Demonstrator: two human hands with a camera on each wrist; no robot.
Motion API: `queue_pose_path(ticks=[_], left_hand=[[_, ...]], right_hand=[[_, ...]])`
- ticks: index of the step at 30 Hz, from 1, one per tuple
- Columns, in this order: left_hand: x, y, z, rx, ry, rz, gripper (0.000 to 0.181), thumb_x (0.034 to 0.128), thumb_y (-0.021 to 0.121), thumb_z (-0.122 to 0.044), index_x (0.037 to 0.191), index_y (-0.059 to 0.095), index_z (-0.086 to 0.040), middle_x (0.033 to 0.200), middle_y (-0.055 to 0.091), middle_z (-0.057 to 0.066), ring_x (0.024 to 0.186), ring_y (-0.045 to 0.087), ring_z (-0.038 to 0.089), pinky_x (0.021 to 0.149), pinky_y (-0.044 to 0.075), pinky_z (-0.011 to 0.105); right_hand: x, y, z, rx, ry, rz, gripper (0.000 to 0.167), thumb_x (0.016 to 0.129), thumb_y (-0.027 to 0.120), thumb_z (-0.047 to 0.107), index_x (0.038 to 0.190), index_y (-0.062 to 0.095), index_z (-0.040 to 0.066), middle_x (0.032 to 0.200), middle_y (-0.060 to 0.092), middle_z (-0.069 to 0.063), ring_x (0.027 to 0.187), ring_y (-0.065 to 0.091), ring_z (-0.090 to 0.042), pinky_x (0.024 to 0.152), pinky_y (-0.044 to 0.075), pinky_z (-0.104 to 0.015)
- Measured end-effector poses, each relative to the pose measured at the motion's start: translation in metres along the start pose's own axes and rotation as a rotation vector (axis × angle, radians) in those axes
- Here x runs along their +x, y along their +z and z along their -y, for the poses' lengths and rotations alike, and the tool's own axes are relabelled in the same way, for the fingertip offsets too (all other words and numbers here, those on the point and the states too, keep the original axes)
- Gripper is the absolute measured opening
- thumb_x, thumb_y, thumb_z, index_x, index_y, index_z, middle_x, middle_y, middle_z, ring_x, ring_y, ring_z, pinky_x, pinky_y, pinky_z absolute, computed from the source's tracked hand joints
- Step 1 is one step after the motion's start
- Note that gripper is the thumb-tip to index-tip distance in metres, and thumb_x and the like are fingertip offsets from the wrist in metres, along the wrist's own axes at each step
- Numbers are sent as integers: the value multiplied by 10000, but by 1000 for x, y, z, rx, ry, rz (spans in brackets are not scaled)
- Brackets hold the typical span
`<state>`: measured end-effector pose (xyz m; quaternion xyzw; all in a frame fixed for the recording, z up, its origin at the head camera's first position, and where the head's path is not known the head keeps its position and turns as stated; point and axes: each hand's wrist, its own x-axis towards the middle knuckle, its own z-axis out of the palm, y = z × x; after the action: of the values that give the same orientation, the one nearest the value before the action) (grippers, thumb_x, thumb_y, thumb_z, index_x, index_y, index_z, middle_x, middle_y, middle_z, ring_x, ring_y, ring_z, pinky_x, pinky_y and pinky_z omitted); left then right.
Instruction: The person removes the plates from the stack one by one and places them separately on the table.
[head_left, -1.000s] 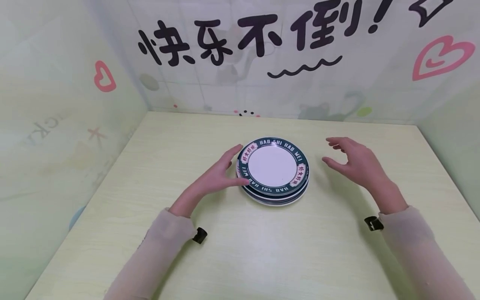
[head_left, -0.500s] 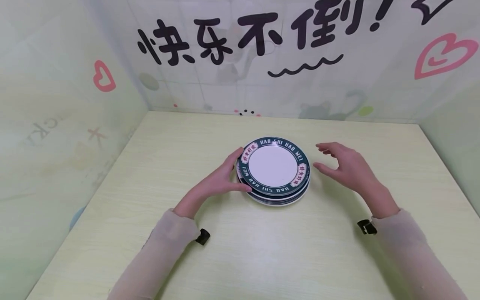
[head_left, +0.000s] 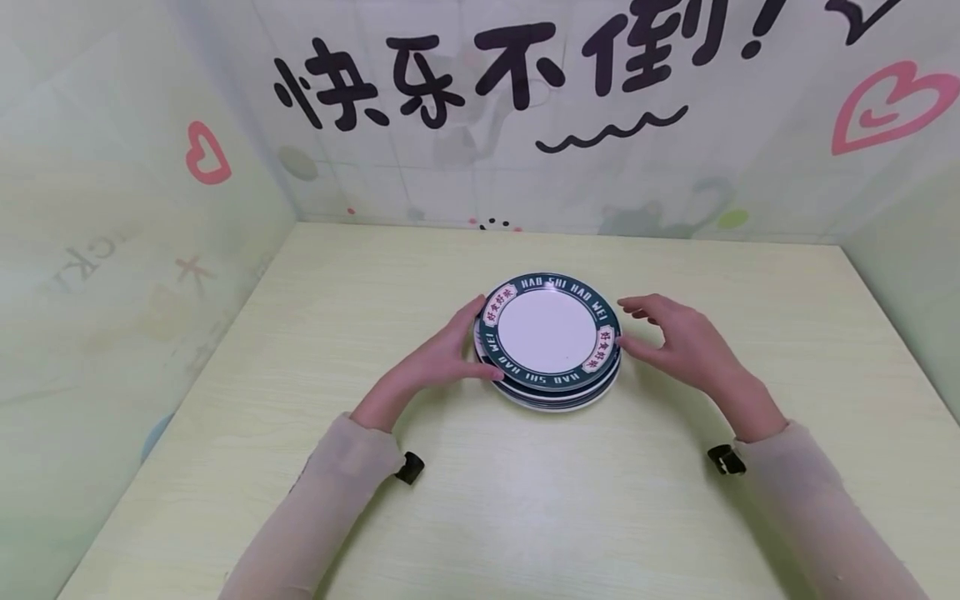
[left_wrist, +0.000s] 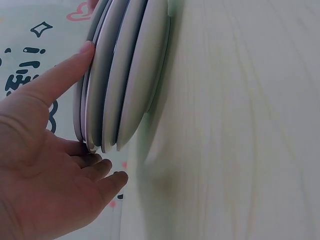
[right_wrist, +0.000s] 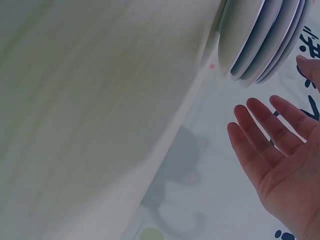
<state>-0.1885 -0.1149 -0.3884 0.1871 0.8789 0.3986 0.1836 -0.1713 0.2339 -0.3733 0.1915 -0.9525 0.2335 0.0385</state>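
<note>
A stack of round plates sits on the table; its top plate (head_left: pixel 547 332) has a white centre and a dark green patterned rim. My left hand (head_left: pixel 438 357) is at the stack's left side, thumb and index fingertips touching the rim. In the left wrist view the thumb (left_wrist: pixel 62 75) lies straight against the upper plates, and the other fingers are loosely bent below the plate edges. My right hand (head_left: pixel 686 346) is at the right side, its thumb tip close to the rim; contact is unclear. The right wrist view shows its spread fingers (right_wrist: pixel 265 127) apart from the plates (right_wrist: pixel 270 37).
The pale wood-grain table (head_left: pixel 525 517) extends around the stack. Behind it stands a back wall (head_left: pixel 420 183) with black lettering and pink hearts. Side walls close in the left and right. A black strap piece (head_left: pixel 409 468) shows at the left sleeve.
My right hand has moved left, from well clear of the plates to beside their right rim. The left hand has shifted slightly in against the stack. The plates stay in place.
</note>
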Motion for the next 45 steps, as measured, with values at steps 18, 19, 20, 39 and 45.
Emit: queue_pose_path(ticks=[18,19,20,39,45], left_hand=[[1,1,3,-4,20,-12,1235,746,878,-321,1611,28,-85,1693,46,115,1570,60,298,1276,143,481],[1,1,3,-2,19,-12,1237,745,878,-323,1611,28,-86,1693,45,113,1570,60,298,1276,144,481],[1,1,2,-1,17,-12,1238,744,879,-326,1611,28,-88,1694,45,111,1570,59,296,1276,144,481],[3,1,2,-4,9,-9,1216,758,872,-316,1611,37,-83,1694,56,105,1571,63,290,1282,137,472],[2,0,1,-18,7,-1,1208,766,867,-313,1612,34,-90,1696,49,96,1573,47,279,1287,119,468]], right_hand=[[9,7,4,90,20,85,619,873,767,355,1374,552,63,1363,603,-148,1213,606,-366,990,548,-533],[10,7,5,98,30,96,628,873,767,356,1379,546,58,1369,595,-155,1218,602,-372,994,546,-533],[11,6,5,106,40,107,637,874,765,361,1384,540,53,1374,587,-164,1221,597,-379,997,543,-535],[24,6,13,168,169,181,666,873,760,392,1390,545,32,1357,519,-201,1225,583,-415,1005,540,-538],[27,6,15,184,195,187,652,883,756,357,1390,537,11,1347,507,-218,1215,587,-419,991,551,-524]])
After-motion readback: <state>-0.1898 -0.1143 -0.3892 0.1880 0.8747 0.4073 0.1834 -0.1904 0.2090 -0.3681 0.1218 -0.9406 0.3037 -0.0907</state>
